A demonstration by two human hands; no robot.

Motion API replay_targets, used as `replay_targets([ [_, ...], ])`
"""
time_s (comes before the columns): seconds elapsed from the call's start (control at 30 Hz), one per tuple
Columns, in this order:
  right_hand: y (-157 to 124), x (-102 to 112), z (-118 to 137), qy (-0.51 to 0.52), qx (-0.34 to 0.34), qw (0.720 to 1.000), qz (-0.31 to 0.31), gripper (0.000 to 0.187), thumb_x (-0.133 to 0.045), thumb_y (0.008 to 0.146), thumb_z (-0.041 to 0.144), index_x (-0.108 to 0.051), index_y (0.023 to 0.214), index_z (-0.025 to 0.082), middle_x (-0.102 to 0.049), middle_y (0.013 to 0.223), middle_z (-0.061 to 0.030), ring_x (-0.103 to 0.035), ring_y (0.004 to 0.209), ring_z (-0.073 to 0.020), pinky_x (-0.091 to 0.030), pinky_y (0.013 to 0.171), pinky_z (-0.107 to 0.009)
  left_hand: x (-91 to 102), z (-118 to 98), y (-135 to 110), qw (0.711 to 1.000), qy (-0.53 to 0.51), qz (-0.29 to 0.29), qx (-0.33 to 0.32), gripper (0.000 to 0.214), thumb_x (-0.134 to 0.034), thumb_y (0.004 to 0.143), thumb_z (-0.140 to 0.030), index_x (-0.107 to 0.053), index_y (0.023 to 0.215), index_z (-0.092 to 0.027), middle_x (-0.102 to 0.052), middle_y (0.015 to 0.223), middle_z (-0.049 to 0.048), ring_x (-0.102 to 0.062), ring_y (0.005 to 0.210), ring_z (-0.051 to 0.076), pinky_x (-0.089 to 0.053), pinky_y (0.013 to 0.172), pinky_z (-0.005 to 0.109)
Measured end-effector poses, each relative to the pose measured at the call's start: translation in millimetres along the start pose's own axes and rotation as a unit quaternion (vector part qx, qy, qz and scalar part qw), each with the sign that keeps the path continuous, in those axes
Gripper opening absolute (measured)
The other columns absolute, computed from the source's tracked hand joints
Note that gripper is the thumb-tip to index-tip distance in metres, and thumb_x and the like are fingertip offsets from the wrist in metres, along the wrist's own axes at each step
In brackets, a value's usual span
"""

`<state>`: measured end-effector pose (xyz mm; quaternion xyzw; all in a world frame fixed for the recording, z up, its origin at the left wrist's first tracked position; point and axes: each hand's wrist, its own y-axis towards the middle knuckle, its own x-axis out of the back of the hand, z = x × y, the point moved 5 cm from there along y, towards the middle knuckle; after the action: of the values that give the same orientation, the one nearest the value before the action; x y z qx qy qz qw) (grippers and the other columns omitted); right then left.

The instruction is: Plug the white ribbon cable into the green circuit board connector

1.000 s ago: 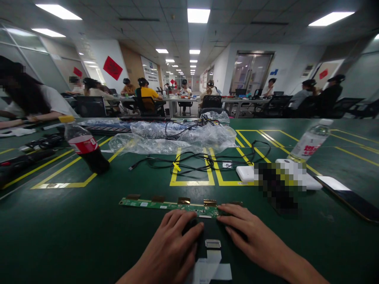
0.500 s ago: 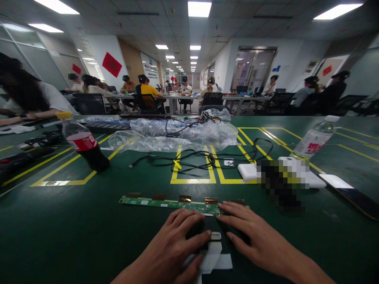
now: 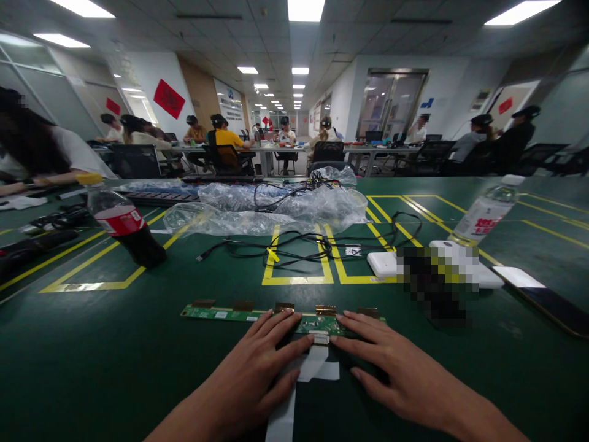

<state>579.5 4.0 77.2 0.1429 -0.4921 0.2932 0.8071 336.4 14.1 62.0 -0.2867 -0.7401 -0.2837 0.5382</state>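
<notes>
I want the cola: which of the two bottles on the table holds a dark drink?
The left bottle, with yellow cap and red label; its lower part is dark. The right bottle is clear, with a white cap.

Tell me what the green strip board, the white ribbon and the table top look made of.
Green strip board: rigid circuit laminate, probably fibreglass, matte green, shiny gold-brown tabs along its far edge.
White ribbon: thin flexible plastic film, likely a flat cable; it curves limply.
Table top: dark green mat, perhaps rubber or vinyl; dull sheen.
</notes>
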Motion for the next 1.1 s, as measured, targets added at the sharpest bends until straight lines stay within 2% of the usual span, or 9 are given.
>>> replay_targets([
  [0.3, 1.8, -4.6, 5.9, -0.026, -0.002, 1.0, -0.007, 0.052, -0.057, 0.097, 0.032, -0.048, 0.147, 0.044, -0.032, 0.164, -0.001, -0.029, 0.15, -0.0317, -0.027, 0.119, -0.06, 1.0, -4.3, 1.1, 1.0, 0.011, 0.015, 0.005, 0.064, -0.056, 0.097, -0.026, -0.034, 0.155, -0.039, -0.032, 0.164, 0.006, -0.03, 0.149, 0.033, -0.033, 0.115, 0.065],
  [0.47, 1.6, -4.9, 5.7, -0.019, 0.001, 1.0, -0.017, 0.055, -0.06, 0.095, 0.029, -0.049, 0.147, 0.043, -0.034, 0.164, -0.001, -0.031, 0.149, -0.0322, -0.027, 0.12, -0.059, 4.7, -3.4, -0.6, 1.0, -0.011, 0.0, -0.004, 0.056, -0.056, 0.096, -0.025, -0.044, 0.15, -0.039, -0.039, 0.161, 0.0032, -0.032, 0.148, 0.032, -0.035, 0.115, 0.063],
  [0.6, 1.1, -4.3, 4.7, -0.012, 0.003, 0.999, -0.03, 0.055, -0.061, 0.094, 0.027, -0.051, 0.146, 0.042, -0.035, 0.163, -0.0009, -0.032, 0.149, -0.0318, -0.026, 0.12, -0.057, 5.3, -3.1, -1.3, 1.0, -0.021, -0.005, -0.01, 0.057, -0.058, 0.095, -0.024, -0.046, 0.149, -0.039, -0.039, 0.16, 0.0023, -0.033, 0.148, 0.033, -0.035, 0.115, 0.063],
  [0.8, 2.2, -5.4, 3.4, -0.027, -0.004, 1.0, -0.013, 0.056, -0.061, 0.095, 0.03, -0.048, 0.148, 0.043, -0.033, 0.164, -0.0013, -0.031, 0.149, -0.0326, -0.026, 0.119, -0.059, 3.9, -4.1, -1.1, 1.0, -0.007, 0.016, -0.017, 0.058, -0.056, 0.096, -0.023, -0.042, 0.151, -0.036, -0.037, 0.161, 0.0035, -0.03, 0.15, 0.031, -0.032, 0.117, 0.063],
  [1.1, 1.5, -4.2, 5.2, -0.02, -0.003, 1.0, -0.004, 0.056, -0.06, 0.096, 0.033, -0.045, 0.149, 0.044, -0.03, 0.165, -0.0018, -0.028, 0.15, -0.0323, -0.026, 0.119, -0.06, 1.7, -3.7, -1.2, 1.0, 0.003, 0.005, -0.004, 0.058, -0.056, 0.096, -0.022, -0.043, 0.151, -0.038, -0.039, 0.16, 0.0033, -0.034, 0.148, 0.031, -0.034, 0.116, 0.061],
])
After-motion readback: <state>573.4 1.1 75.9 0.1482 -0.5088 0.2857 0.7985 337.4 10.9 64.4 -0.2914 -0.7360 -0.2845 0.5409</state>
